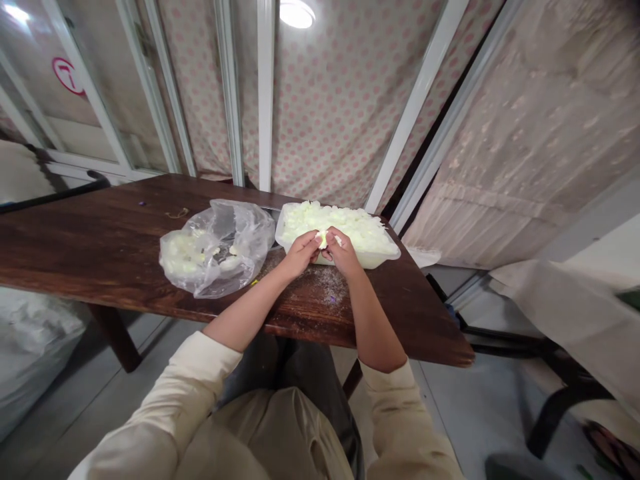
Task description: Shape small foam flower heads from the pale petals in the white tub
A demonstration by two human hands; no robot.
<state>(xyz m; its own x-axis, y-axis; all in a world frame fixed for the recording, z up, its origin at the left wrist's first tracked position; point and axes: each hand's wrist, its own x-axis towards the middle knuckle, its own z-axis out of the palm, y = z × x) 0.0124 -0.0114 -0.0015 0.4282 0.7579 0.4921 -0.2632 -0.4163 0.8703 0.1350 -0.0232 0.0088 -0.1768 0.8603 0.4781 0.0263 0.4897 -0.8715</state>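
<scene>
Both my hands meet over the near edge of a white plastic tub (367,259) heaped with pale yellow-white pieces (325,217). Between my fingertips is one small pale yellow piece (323,238), its exact kind too small to make out. My left hand (303,252) pinches it from the left, and my right hand (341,251) pinches it from the right. To the left of the tub lies a clear plastic bag (220,250) with some similar pale pieces inside.
The dark wooden table (100,227) has whitish crumbs (325,288) scattered before the tub. Glass panels with a dotted curtain (340,100) stand behind it. A large translucent bag (35,347) sits on the floor at left. At right is a black chair frame (555,400).
</scene>
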